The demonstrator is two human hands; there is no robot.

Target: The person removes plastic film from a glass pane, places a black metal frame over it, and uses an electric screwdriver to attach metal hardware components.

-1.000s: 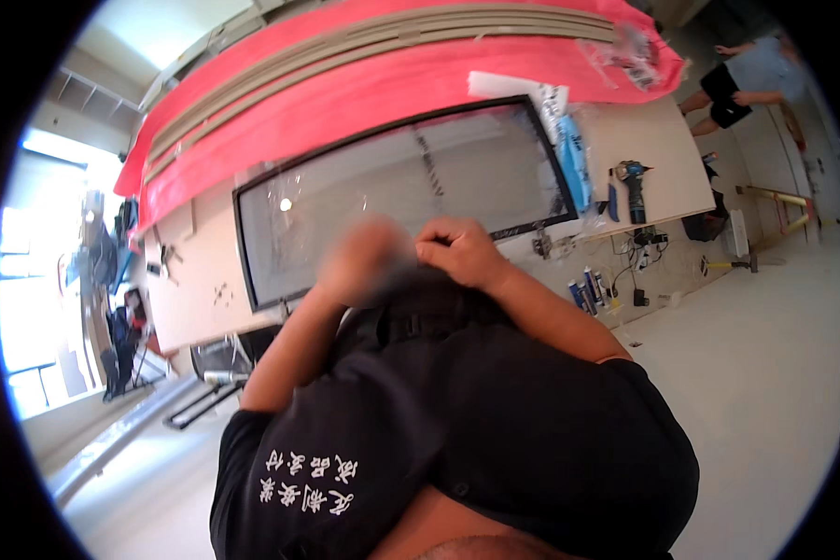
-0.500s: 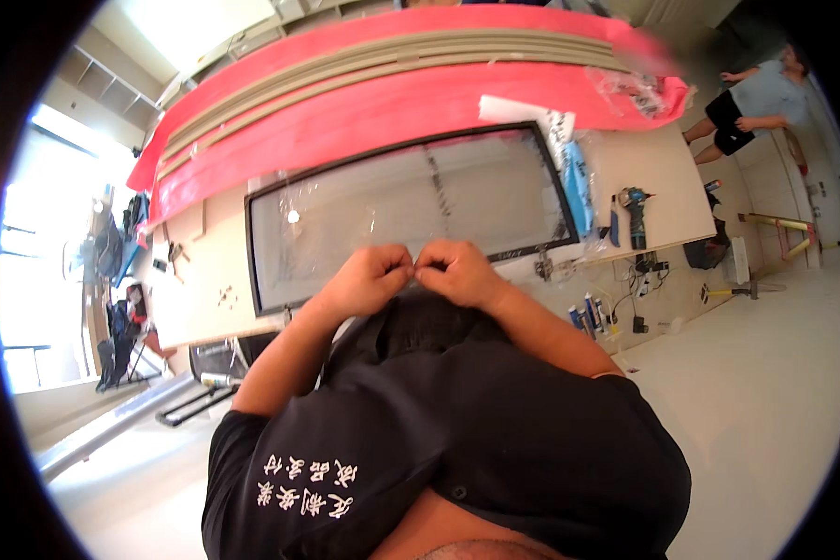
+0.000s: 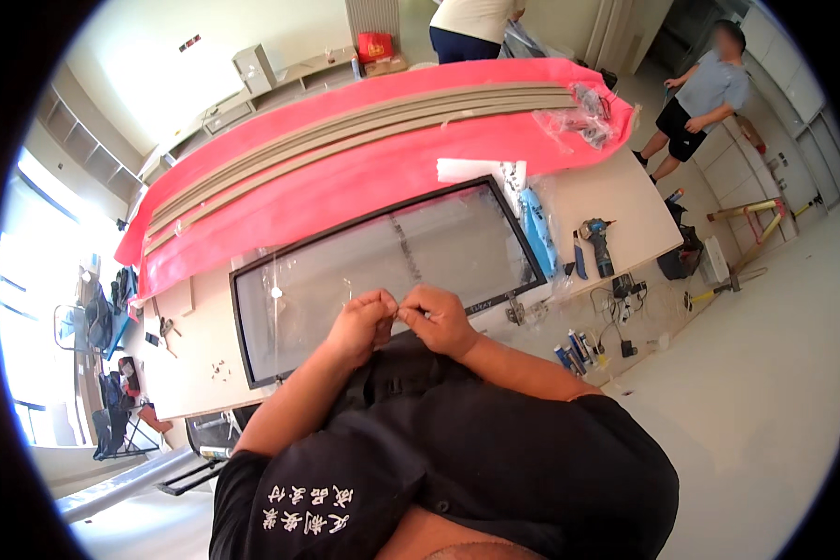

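My left hand [image 3: 363, 325] and my right hand [image 3: 439, 319] meet in front of my body, fingertips pinched close together. Whatever they hold between them is too small to make out. Both are over the near edge of a black-framed glass panel [image 3: 317, 294], which lies flat on the table [image 3: 201, 322]. Metal hinges sit along the panel's near side; one hinge [image 3: 515, 312] shows to the right of my right hand.
Long beige strips [image 3: 364, 124] lie on a pink sheet [image 3: 345, 191] beyond the panel. A cordless drill [image 3: 597, 245] and pliers [image 3: 580, 257] rest at the right. Small loose pieces [image 3: 219, 371] lie at the left. Two people stand farther off, one at the right [image 3: 705, 98].
My view has tilted up, so the table and hands appear lower and more of the room shows, including a second person at the back. My hands stay pinched together.
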